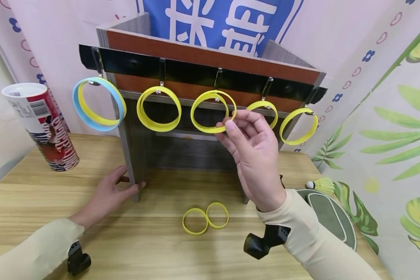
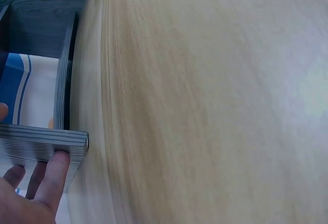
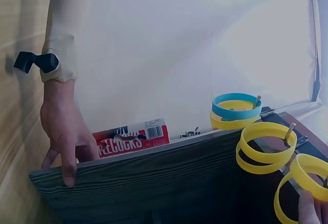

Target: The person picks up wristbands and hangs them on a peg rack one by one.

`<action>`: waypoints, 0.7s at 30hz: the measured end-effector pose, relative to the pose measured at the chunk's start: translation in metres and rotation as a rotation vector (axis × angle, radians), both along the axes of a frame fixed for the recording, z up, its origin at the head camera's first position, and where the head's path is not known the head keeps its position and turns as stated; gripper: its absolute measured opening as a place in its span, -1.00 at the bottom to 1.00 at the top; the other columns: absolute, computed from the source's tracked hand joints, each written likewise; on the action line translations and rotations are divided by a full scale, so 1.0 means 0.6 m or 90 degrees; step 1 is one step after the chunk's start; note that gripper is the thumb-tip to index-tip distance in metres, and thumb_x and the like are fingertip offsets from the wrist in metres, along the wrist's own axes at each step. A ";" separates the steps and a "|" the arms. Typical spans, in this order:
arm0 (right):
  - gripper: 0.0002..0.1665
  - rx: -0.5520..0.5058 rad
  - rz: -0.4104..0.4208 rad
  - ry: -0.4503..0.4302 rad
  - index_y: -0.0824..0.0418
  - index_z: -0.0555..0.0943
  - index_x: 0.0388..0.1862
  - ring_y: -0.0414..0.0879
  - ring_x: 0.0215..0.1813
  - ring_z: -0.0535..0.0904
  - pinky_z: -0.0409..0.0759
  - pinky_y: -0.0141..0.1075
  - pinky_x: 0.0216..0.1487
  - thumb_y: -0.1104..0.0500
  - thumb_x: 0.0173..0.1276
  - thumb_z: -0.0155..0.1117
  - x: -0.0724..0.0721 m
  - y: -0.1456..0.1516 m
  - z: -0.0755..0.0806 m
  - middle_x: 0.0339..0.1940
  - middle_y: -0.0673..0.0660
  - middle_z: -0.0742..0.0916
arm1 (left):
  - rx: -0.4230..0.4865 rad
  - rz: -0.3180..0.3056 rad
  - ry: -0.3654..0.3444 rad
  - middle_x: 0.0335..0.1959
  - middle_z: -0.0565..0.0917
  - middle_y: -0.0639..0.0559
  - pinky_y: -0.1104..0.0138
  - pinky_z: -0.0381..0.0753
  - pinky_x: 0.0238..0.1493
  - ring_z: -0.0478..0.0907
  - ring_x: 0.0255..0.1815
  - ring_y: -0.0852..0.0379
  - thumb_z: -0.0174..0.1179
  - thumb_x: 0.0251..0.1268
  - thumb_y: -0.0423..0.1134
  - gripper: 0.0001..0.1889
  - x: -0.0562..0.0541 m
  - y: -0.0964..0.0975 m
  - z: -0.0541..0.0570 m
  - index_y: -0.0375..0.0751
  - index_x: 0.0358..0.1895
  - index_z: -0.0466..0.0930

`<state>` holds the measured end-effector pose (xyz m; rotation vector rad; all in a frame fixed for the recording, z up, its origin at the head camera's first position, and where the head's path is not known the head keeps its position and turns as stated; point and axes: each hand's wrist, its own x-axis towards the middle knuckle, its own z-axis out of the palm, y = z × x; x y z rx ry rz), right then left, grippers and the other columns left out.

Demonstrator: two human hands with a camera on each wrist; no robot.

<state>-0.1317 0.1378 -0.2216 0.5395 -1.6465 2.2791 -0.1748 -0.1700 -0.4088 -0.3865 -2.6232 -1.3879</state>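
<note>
My right hand [image 1: 257, 155] pinches a yellow wristband [image 1: 235, 102] between thumb and fingers, at the middle hook of a black strip [image 1: 192, 72] with several metal hooks. Another yellow band [image 1: 193, 112] hangs from that same hook. To its left are yellow bands [image 1: 140, 111] and, at the far left, a blue band [image 1: 77, 107] with a yellow one. Single-looking yellow bands [image 1: 283, 130] hang on the right hooks. Low on the grey wooden shelf [image 1: 127, 144], my left hand [image 1: 106, 198] grips the side panel, thumb inside, fingers [image 2: 54, 180] outside.
Two yellow bands [image 1: 195, 233] lie touching on the wooden table [image 1: 154, 249] before the shelf. A red-and-white shuttlecock tube [image 1: 43, 128] stands left. At right are a shuttlecock [image 1: 323, 185] and a green rounded flat object [image 1: 327, 214]. Printed cloth [image 1: 378, 116] hangs around.
</note>
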 end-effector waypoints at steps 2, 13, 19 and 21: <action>-0.76 0.000 -0.004 0.000 0.23 0.50 0.09 -0.12 -0.03 0.73 0.77 -0.23 0.09 0.45 0.54 0.12 -0.001 0.000 -0.001 -0.13 0.03 0.69 | 0.005 -0.005 -0.004 0.38 0.57 -0.30 0.41 0.62 -0.20 0.61 0.13 -0.11 0.32 0.45 -0.22 -0.37 0.000 0.000 -0.001 -0.19 0.53 0.38; -0.75 0.025 -0.002 -0.018 0.33 0.53 0.14 -0.15 -0.03 0.70 0.74 -0.19 0.17 0.43 0.54 0.15 0.000 0.005 -0.009 -0.11 0.06 0.69 | 0.012 -0.011 0.000 0.39 0.55 -0.37 0.42 0.62 -0.23 0.59 0.15 -0.25 0.29 0.46 -0.28 -0.35 0.001 0.003 0.002 -0.25 0.55 0.33; -0.75 0.046 0.006 -0.032 0.35 0.54 0.16 -0.14 -0.01 0.72 0.74 -0.14 0.20 0.40 0.56 0.13 0.004 0.006 -0.011 -0.09 0.07 0.71 | 0.001 -0.010 0.003 0.38 0.56 -0.37 0.43 0.61 -0.19 0.60 0.13 -0.21 0.29 0.47 -0.27 -0.34 0.001 0.003 0.002 -0.25 0.56 0.32; -0.75 0.052 0.010 -0.034 0.34 0.54 0.15 -0.14 -0.01 0.72 0.74 -0.15 0.19 0.41 0.56 0.13 0.003 0.007 -0.013 -0.07 0.07 0.71 | -0.001 -0.008 0.002 0.39 0.55 -0.37 0.43 0.60 -0.19 0.59 0.13 -0.20 0.29 0.47 -0.27 -0.35 0.000 0.003 0.003 -0.24 0.56 0.32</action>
